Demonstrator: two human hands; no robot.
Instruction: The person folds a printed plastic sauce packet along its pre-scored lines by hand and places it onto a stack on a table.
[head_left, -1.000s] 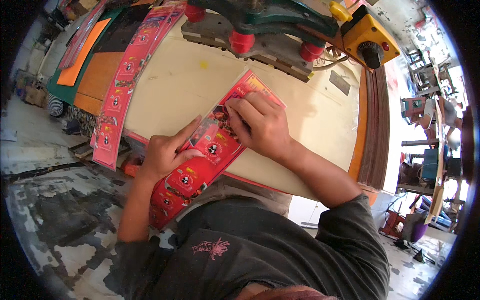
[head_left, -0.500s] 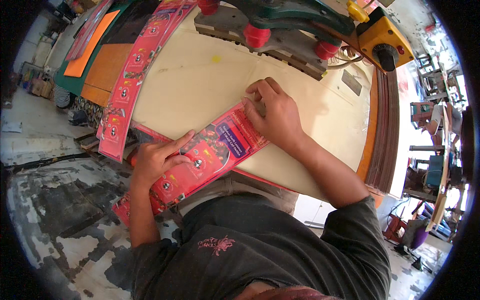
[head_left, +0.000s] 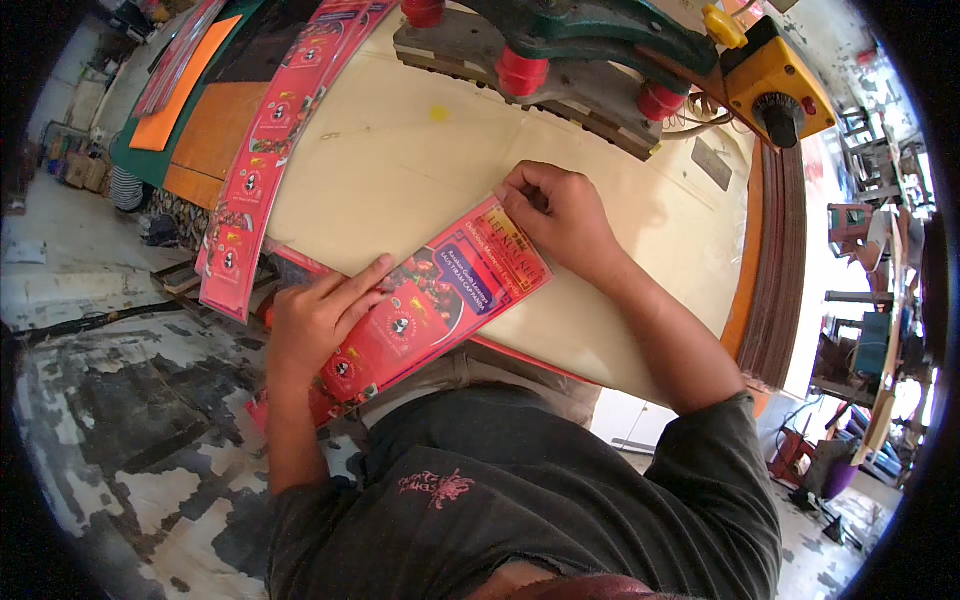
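Note:
A long red printed strip [head_left: 425, 315], glossy with food pictures and a purple panel, slants across the near edge of the pale board [head_left: 360, 185] and hangs over it at lower left. My left hand [head_left: 325, 310] lies on the strip's left part, fingers stretched out toward the board and thumb close beside them. At the strip's upper end my right hand [head_left: 560, 215] has its fingers curled, with thumb and forefinger pinching the far corner. The pinched corner itself is partly hidden by the fingers.
Beyond my hands stands a green press [head_left: 600, 35] with red knobs and a metal bar. A yellow control box [head_left: 778, 95] hangs at its right. Red printed strips [head_left: 265, 145] lie along the left. A stack of brown boards [head_left: 770, 250] borders the right side.
The strip has shifted slightly up and right, and more of its yellow-labelled end shows. My right hand has moved a little right and its fingers curl more. My left thumb has drawn closer to the fingers.

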